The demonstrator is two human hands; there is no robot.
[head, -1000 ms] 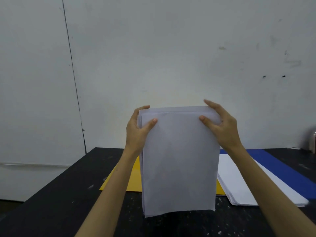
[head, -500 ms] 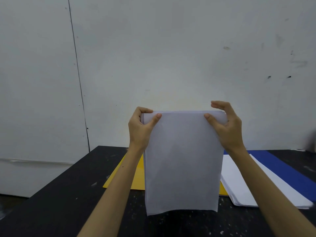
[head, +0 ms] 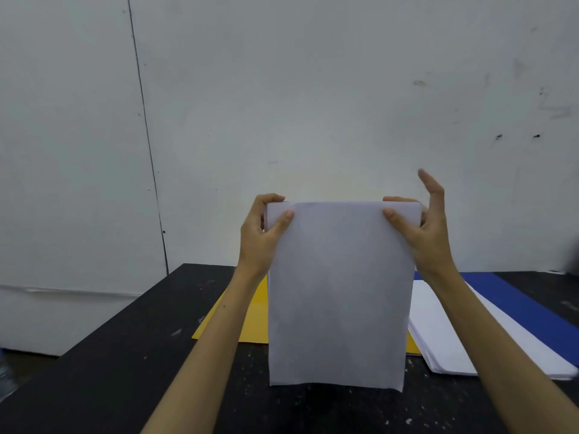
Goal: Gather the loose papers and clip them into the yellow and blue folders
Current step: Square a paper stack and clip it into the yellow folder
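Worktop (head: 109, 371), black and speckled, carries the yellow folder (head: 250, 321) lying flat left of centre and the blue folder (head: 532, 305) to the right, with a white paper pile (head: 445, 339) resting on the blue one. Above them the paper stack (head: 338, 292) is held upright, long axis vertical, its bottom edge at or just above the worktop and its broad face toward the camera. Compared with half a second ago the stack sits much the same, but the right hand (head: 429, 236) has loosened: its grip is now thumb and forefinger pinching the top right corner, the other fingers lifted and spread. The left hand (head: 261, 236) pinches the top left corner, thumb in front, fingers curled behind.
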